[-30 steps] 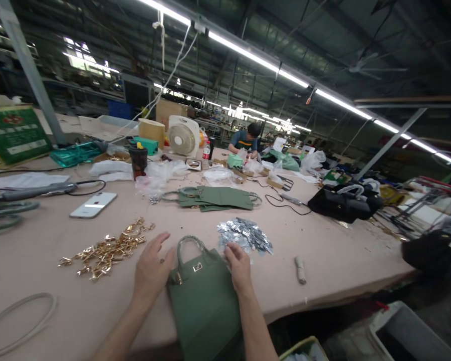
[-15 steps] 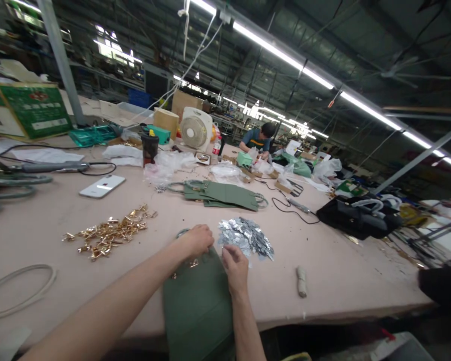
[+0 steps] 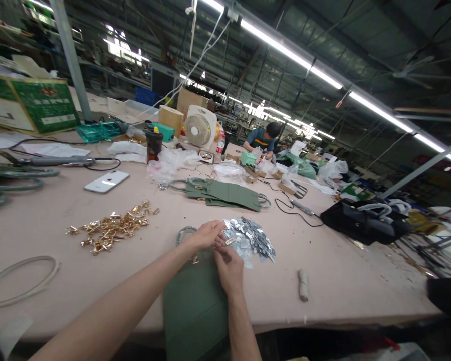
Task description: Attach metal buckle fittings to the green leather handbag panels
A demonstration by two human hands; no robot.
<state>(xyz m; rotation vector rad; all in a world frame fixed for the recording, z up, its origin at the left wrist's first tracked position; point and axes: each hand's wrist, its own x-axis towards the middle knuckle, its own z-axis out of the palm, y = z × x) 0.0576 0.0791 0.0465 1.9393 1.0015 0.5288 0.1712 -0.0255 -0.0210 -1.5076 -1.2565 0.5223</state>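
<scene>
A green bag piece (image 3: 195, 306) with a rounded handle (image 3: 185, 231) lies at the table's front edge, its lower end past the edge. My left hand (image 3: 209, 234) is closed at its upper right corner, fingertips bent together. Just below, my right hand (image 3: 229, 268) is closed with thumb and fingers pinched at the same corner. A small gold-coloured metal plate (image 3: 230, 241) shows right by the fingertips; what exactly each hand pinches is hidden. Another gold fitting (image 3: 194, 259) sits on the bag piece under my left wrist. Flat silver metal plates (image 3: 253, 238) are heaped beside my hands.
Gold fittings (image 3: 113, 225) lie piled at the left, with a phone (image 3: 106, 181) behind. Further back are more green bag pieces (image 3: 229, 193) and a fan (image 3: 199, 128). A rolled grey bundle (image 3: 303, 285) lies at right. A person (image 3: 263, 140) sits across the table.
My left hand has moved right, towards my right hand, and the two now meet at the corner. The gold plate has come into view by the fingertips. The camera view has shifted slightly.
</scene>
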